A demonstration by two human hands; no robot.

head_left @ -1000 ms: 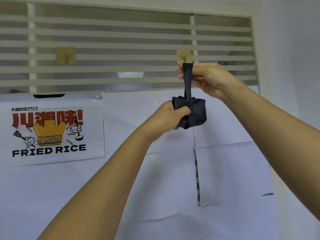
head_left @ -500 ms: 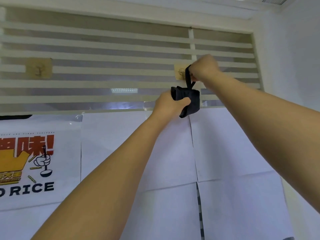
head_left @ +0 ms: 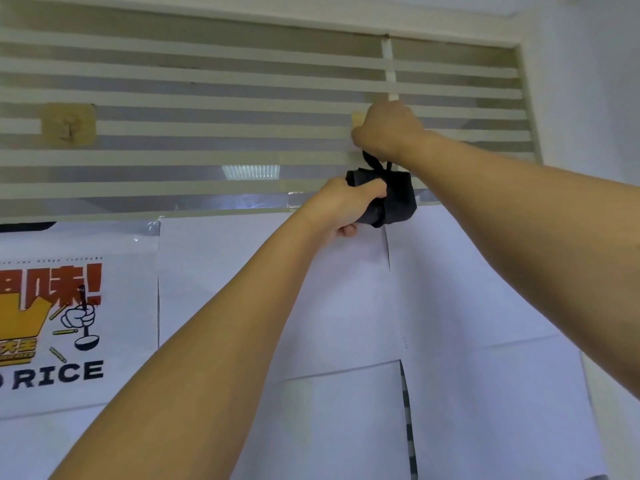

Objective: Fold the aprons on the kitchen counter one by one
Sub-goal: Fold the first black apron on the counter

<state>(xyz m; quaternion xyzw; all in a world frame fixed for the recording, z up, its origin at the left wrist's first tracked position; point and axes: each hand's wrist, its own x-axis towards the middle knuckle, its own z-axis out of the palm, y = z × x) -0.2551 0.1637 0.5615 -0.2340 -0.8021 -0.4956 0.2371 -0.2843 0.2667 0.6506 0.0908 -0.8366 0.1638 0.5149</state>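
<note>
So in the last second we've lifted the whole thing up. The rolled-up black apron (head_left: pixel 398 199) was down in front of the white paper, and now it sits higher, right at the bottom edge of the window (head_left: pixel 207 81), a bit right of centre in the frame. Our right hand (head_left: pixel 386 131) has gone up with it and now covers most of the hook (head_left: pixel 356 118), so only a beige corner of it peeks out on the left.

Hands: our left hand (head_left: pixel 349 206) is wrapped around the apron from the left, thumb on top, taking the weight. The right one is a closed fist with the strap (head_left: pixel 371 161) running up into it. Whether the loop has actually caught the hook we can't tell, because the fist hides it.

What it means: this apron looks folded and done, and we're basically hanging it up. We'd guess the next bit is letting the left hand go slowly to check that the strap holds. After that it's back to the table, which isn't in view, for the next one.

Containers: none in shot, honestly. The closest thing is the second hook (head_left: pixel 68 124) at upper left, with nothing hanging on it.
</note>
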